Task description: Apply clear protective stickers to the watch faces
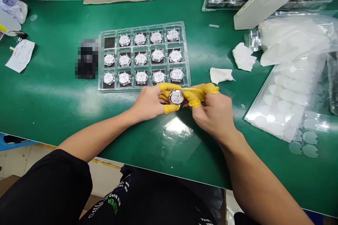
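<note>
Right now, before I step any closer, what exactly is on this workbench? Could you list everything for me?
Watch head: one, silver, held between both hands.
Clear plastic tray: one, transparent, mid-bench, holding fourteen more watch heads.
Beige tray: one, beige, far edge, holding metal parts.
White box: one, white, upper right.
Wipes: two, white, right of the clear tray.
Sticker sheet: one, translucent, right side.
Paper slip: one, white, left side.
Green bench mat: one, green, beneath everything.
Left hand: one, yellow finger cots.
Right hand: one, yellow finger cots.
</note>
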{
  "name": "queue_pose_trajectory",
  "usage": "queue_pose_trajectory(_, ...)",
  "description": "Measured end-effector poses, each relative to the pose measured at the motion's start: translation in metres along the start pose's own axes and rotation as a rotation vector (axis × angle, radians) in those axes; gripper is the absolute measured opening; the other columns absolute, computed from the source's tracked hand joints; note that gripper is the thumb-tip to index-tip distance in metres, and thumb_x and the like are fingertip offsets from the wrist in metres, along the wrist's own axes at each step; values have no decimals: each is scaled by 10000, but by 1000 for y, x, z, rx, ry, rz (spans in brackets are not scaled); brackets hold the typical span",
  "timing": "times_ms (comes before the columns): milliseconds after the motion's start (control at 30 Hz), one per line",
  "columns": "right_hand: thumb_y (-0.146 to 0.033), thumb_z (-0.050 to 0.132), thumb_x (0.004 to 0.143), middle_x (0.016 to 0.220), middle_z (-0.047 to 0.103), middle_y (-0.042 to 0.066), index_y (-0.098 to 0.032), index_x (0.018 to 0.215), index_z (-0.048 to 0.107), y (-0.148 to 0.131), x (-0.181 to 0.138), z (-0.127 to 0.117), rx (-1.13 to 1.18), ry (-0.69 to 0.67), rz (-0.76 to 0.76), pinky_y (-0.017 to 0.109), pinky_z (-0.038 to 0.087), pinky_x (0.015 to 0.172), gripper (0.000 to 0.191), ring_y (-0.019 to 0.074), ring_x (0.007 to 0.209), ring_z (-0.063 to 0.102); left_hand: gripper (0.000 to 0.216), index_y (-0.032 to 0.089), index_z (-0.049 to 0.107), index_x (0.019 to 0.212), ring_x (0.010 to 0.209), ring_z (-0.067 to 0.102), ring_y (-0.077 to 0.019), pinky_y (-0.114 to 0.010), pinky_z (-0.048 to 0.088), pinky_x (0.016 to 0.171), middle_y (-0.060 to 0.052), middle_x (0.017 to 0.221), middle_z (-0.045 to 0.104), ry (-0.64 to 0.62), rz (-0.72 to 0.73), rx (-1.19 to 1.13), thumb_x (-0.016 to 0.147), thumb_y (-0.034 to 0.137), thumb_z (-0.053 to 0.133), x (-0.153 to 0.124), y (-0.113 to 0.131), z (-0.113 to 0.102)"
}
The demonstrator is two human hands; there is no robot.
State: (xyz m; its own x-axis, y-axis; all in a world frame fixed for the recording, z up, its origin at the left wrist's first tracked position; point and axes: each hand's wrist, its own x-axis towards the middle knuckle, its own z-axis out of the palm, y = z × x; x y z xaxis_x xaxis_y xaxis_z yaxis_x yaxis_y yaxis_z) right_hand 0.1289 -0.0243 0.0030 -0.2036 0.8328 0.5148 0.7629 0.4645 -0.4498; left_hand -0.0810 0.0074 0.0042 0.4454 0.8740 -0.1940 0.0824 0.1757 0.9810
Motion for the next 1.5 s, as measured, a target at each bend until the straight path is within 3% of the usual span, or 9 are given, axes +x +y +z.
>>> queue_pose_trajectory(267, 7, 584, 810, 813, 726, 0, -322, 966, 700, -8, 3, -11, 51, 85, -308, 354, 550, 670, 382, 211, 857, 696, 613, 172, 751, 1272, 737, 709, -106, -213, 615, 700, -13, 845, 759, 22, -17, -3, 669, 130, 858, 0, -1, 0)
queue_pose_trajectory(400, -116, 631, 871, 752, 676, 4, -289, 889, 717, 2, -1, -20, 231, -114, -79, 321, 498, 580, 194, 166, 689, 627, 614, 166, 750, 1268, 786, 720, -121, -231, 625, 745, -16, 847, 768, -21, -7, 14, 664, 139, 862, 0, -2, 0)
queue_pose_trajectory(500, -322, 652, 906, 965, 735, 71, -279, 1096, 746, 22, -3, -30, 199, -234, 123, 439, 592, 730, 216, 261, 913, 708, 607, 189, 747, 1281, 757, 693, -107, -243, 630, 762, 6, 829, 750, -4, 26, 57, 688, 187, 874, 0, -2, 0)
queue_pose_trajectory(633, -522, 680, 834, 1250, 685, 197, -236, 1294, 682, 29, -3, -25, -95, -31, 217, 711, 522, 948, 542, 424, 1187, 630, 562, 232, 744, 1294, 783, 696, -107, -277, 643, 854, 26, 875, 760, -11, 112, 111, 745, 222, 864, -1, -4, 1)
queue_pose_trajectory(767, -509, 697, 875, 898, 705, 55, -328, 990, 681, 5, 0, -7, 297, -206, 382, 569, 607, 761, 215, 278, 782, 671, 534, 269, 716, 1330, 834, 738, -126, -305, 648, 902, 31, 952, 787, -80, 121, 90, 810, 174, 797, -1, -4, 2)
queue_pose_trajectory(933, -482, 812, 832, 841, 626, 59, -372, 1037, 730, -23, 56, -1, 449, 75, 453, 529, 577, 778, 247, 269, 786, 654, 916, 266, 417, 1617, 866, 774, -159, -317, 645, 914, 1, 944, 811, -55, -4, -25, 813, 255, 856, 0, 4, 0)
queue_pose_trajectory(1000, -511, 864, 784, 830, 636, 71, -295, 1021, 741, -35, 102, 16, 425, 102, 463, 479, 534, 720, 344, 248, 770, 644, 834, 241, 494, 1554, 937, 782, -169, -335, 633, 985, -1, 976, 808, -106, -12, 19, 808, 289, 864, -1, 6, -1)
queue_pose_trajectory(1233, -300, 726, 977, 872, 706, 78, -117, 1237, 677, -72, 245, 154, 226, -495, 256, 423, 558, 906, 322, 188, 825, 638, 408, 137, 640, 1193, 1006, 781, -226, -357, 612, 954, -53, 1045, 801, -217, 47, 210, 834, 269, 783, 1, 6, -9)
queue_pose_trajectory(1500, -208, 692, 909, 976, 682, 117, -159, 1105, 732, -64, 255, 180, -121, -637, 76, 516, 518, 941, 206, 280, 987, 634, 257, 154, 611, 979, 973, 777, -259, -350, 595, 835, -108, 1062, 808, -176, 124, 297, 857, 310, 774, 0, 4, -9)
